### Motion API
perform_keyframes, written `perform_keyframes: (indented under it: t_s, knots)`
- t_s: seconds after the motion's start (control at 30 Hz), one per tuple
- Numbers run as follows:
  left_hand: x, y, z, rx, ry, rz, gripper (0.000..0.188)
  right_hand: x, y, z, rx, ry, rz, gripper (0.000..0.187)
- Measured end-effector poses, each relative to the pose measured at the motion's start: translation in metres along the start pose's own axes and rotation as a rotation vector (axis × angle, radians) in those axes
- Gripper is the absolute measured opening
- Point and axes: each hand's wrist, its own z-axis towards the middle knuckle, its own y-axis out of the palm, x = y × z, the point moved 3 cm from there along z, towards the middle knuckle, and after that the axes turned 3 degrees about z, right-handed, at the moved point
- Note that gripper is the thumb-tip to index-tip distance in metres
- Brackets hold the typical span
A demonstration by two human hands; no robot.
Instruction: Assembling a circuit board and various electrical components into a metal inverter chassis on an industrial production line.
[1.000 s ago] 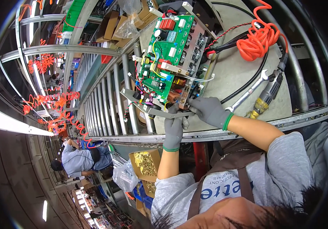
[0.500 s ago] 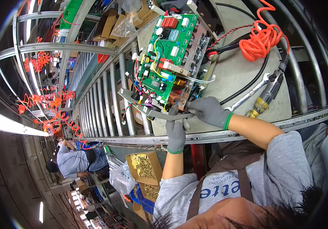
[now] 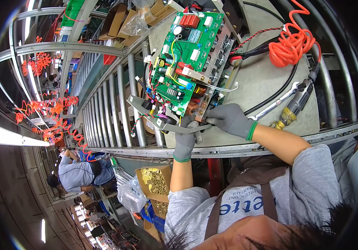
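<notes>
A green circuit board assembly with wires, copper coils and a metal heat sink lies tilted on the grey work board. At its near end a bent grey metal panel sticks out, wires running behind it. My left hand, in a grey glove, is closed round the panel's right end, with some fingers hidden behind it. Just right of it, my gloved right hand has its fingertips pressed together at the lower end of a copper-coloured bar. Whatever those fingertips pinch is hidden.
Right of the assembly lie a wrench and an air tool with a coiled orange hose. Metal rollers run along the left. Below, a cardboard box holds brass-coloured fasteners. Another person works at far left.
My left hand has moved slightly left, still on the grey panel. My right hand stays by the copper-coloured bar, and the view has shifted a little.
</notes>
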Motion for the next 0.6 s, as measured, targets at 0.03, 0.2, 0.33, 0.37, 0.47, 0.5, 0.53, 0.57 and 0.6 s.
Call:
perform_keyframes:
  t_s: [0.03, 0.2, 0.33, 0.37, 0.47, 0.5, 0.53, 0.57, 0.6]
  knots:
    - [-0.001, 0.002, 0.001, 0.006, 0.012, 0.013, 0.024, 0.004, 0.001, -0.001, 0.011, -0.023, -0.035, 0.025]
    - [-0.017, 0.004, 0.003, 0.097, 0.118, -0.065, 0.022, 0.003, 0.002, -0.002, 0.076, -0.062, -0.052, 0.026]
    - [-0.018, 0.007, -0.001, 0.100, 0.126, -0.128, 0.023, -0.001, 0.005, 0.000, 0.049, 0.172, 0.117, 0.023]
    - [-0.019, 0.008, -0.002, 0.120, 0.125, -0.140, 0.024, 0.002, 0.006, 0.000, 0.053, 0.199, 0.153, 0.021]
    - [-0.021, 0.005, -0.001, 0.075, 0.177, -0.129, 0.023, 0.005, 0.006, 0.001, 0.057, 0.020, 0.059, 0.023]
    - [-0.022, 0.006, -0.001, 0.092, 0.193, -0.117, 0.023, 0.006, 0.005, 0.001, 0.060, 0.020, 0.057, 0.023]
    - [-0.023, 0.007, -0.001, 0.092, 0.192, -0.117, 0.023, 0.004, 0.005, 0.001, 0.054, -0.019, -0.013, 0.024]
    - [-0.023, 0.008, -0.001, 0.109, 0.183, -0.143, 0.024, 0.001, 0.004, 0.002, 0.047, -0.058, -0.083, 0.025]
    - [-0.024, 0.008, 0.000, 0.126, 0.174, -0.169, 0.025, -0.002, 0.001, 0.002, 0.047, -0.056, -0.084, 0.025]
